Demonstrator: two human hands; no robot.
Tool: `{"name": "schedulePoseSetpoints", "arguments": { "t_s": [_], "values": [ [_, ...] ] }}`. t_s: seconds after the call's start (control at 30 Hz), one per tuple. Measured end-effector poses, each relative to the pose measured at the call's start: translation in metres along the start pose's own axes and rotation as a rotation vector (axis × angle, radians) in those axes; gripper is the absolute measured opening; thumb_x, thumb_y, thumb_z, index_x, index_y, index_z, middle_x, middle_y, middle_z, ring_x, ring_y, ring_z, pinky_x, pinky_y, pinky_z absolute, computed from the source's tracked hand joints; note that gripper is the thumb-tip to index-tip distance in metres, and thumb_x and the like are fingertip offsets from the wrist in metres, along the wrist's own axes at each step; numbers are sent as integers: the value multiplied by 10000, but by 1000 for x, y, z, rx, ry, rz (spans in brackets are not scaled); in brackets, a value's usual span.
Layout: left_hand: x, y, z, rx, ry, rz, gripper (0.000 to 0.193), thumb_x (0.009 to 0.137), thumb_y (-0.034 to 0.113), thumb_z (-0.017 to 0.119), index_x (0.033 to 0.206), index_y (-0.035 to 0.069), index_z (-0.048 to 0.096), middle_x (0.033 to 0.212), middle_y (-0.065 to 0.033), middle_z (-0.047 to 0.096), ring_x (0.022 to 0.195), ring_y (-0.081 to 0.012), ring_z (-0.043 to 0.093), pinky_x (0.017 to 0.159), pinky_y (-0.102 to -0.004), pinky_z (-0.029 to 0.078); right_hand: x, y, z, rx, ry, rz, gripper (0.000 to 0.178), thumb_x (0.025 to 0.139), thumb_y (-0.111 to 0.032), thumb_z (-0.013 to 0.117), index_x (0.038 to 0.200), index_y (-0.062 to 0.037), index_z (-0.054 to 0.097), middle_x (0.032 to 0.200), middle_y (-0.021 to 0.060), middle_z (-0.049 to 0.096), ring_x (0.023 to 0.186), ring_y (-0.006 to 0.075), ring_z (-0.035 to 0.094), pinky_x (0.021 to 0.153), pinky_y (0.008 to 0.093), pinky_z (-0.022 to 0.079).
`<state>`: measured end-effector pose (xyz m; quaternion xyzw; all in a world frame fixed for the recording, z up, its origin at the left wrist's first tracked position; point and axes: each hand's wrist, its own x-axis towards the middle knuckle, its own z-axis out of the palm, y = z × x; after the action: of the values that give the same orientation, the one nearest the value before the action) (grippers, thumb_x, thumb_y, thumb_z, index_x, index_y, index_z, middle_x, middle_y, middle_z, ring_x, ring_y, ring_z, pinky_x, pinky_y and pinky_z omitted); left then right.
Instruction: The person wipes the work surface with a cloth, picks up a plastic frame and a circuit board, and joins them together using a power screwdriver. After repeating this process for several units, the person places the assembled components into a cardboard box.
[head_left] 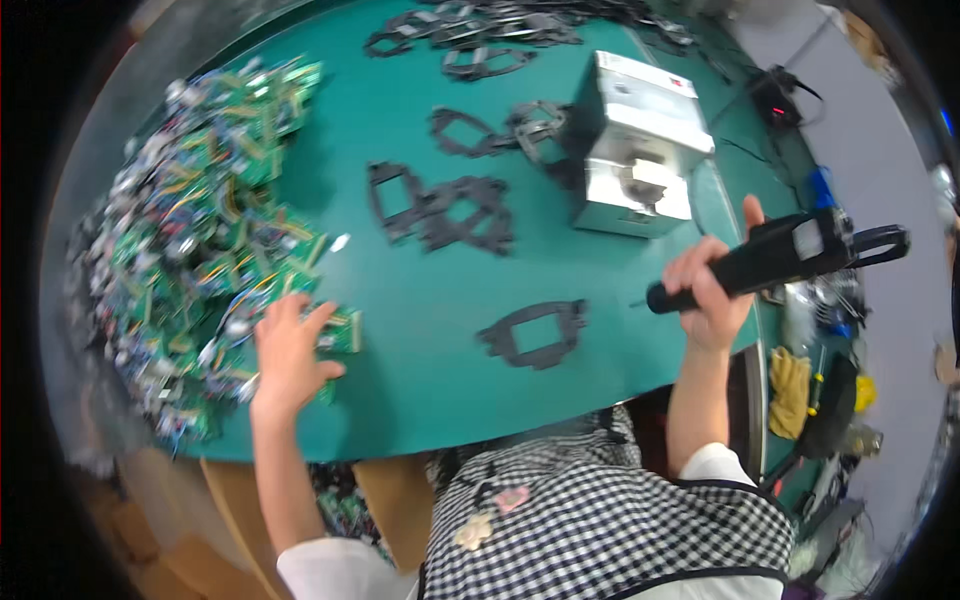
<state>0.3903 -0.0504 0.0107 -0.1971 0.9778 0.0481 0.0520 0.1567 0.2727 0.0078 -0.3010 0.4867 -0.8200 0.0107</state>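
My right hand (718, 298) is closed round a black electric screwdriver (770, 256), whose thin bit points left over the table. At the left, my left hand (288, 352) reaches onto a heap of green circuit boards (215, 235) with wires and connectors. Its fingers are spread, touching or just above the boards at the heap's near right edge; one green board (341, 330) lies right beside the fingertips. A single black plastic frame (536, 334) with a rectangular opening lies flat between my hands.
More black frames (470, 214) lie mid-table, with a pile of them (490, 25) at the far edge. A silver metal box-shaped device (640, 150) stands right of centre. Beyond the table's right edge are yellow gloves (790, 392) and tools. Cardboard (395, 500) sits below the front edge.
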Motion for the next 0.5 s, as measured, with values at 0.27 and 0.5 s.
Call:
{"name": "schedulePoseSetpoints", "arguments": {
  "t_s": [0.27, 0.5],
  "values": [
    [30, -20, 21, -549, 515, 101, 595, 664, 84, 722, 1200, 33, 470, 1264, -122, 465, 1218, -285, 402, 993, -419, 328, 71, -5, 1, -126, 125, -408, 795, 755, 48, 535, 1398, -30, 75, 663, 80, 560, 582, 166, 570, 617, 301, 494],
    [5, -24, -18, -1312, 1112, 145, 547, 916, 302, 507, 1322, -18, 329, 1328, -184, 404, 1186, -341, 451, 900, -344, 429, 75, 13, -15, -203, -131, -226, 354, 678, 42, 584, 1029, 0, 564, 646, 45, 578, 611, 156, 568, 724, 277, 448]
  ]
}}
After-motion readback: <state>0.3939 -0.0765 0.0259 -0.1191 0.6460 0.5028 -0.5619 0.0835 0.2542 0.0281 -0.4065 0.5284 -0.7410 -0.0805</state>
